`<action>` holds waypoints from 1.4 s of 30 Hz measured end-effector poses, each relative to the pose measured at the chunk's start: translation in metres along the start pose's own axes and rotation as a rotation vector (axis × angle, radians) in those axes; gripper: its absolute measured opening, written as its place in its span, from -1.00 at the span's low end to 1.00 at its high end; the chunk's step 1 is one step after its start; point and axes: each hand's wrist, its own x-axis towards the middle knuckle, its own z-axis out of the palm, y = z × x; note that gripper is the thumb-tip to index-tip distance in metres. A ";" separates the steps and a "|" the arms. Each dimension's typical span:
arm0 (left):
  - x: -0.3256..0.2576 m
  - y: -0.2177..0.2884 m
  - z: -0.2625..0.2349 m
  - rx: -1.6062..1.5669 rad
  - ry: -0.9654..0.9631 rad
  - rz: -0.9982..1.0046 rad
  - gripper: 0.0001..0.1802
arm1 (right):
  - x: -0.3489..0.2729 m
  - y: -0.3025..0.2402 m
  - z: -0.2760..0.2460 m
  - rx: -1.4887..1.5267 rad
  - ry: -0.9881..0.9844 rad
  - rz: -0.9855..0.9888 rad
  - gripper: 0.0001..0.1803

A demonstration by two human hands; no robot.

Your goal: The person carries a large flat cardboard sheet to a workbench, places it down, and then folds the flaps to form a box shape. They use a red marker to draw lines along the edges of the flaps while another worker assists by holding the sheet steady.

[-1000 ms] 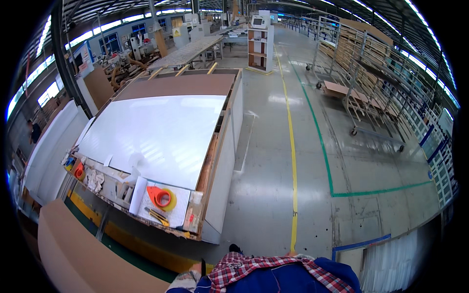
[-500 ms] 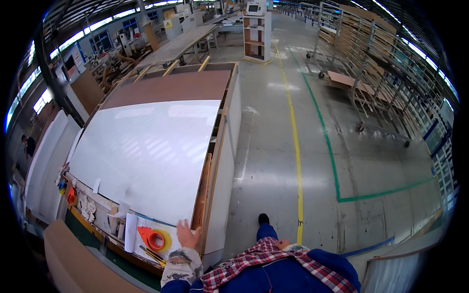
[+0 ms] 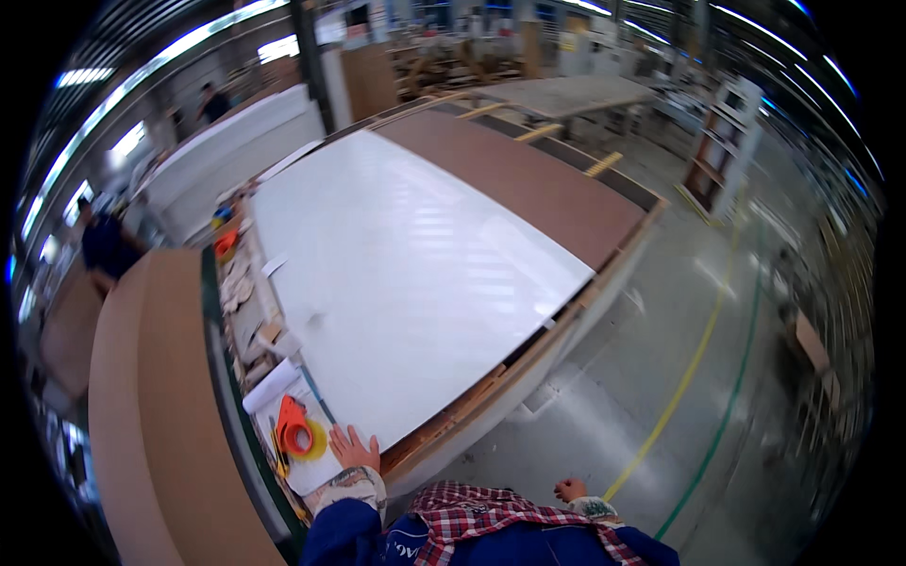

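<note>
Head view: the left hand [image 3: 354, 447] lies flat, fingers spread, on the near corner of the big white panel [image 3: 415, 283], just beside an orange tape dispenser [image 3: 295, 429]; the right hand [image 3: 569, 490] hangs curled loosely, holding nothing, over the grey floor [image 3: 613, 406]

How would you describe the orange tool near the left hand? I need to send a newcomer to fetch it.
Start at the large white panel on the workbench and go to its near corner, where the left hand lies flat. Just left of that hand, on a white sheet, sits the tape dispenser. It is bright orange with a yellowish roll, unlike the pale scraps farther along that edge.
</note>
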 end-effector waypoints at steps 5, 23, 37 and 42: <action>0.006 0.009 -0.018 -0.002 -0.088 -0.037 -0.29 | 0.044 -0.088 0.002 0.237 -0.138 0.000 -0.78; 0.007 0.014 -0.030 -0.111 -0.030 -0.140 -0.36 | 0.065 -0.387 0.032 -0.047 -0.494 -0.188 -0.50; 0.222 0.007 -0.010 -0.134 0.262 -0.247 -0.53 | 0.187 -0.338 0.013 -0.746 -0.566 -0.489 -0.48; 0.311 -0.059 0.019 -0.020 -0.188 -0.577 -0.54 | 0.379 -0.163 0.041 -0.661 -0.630 -0.822 -0.49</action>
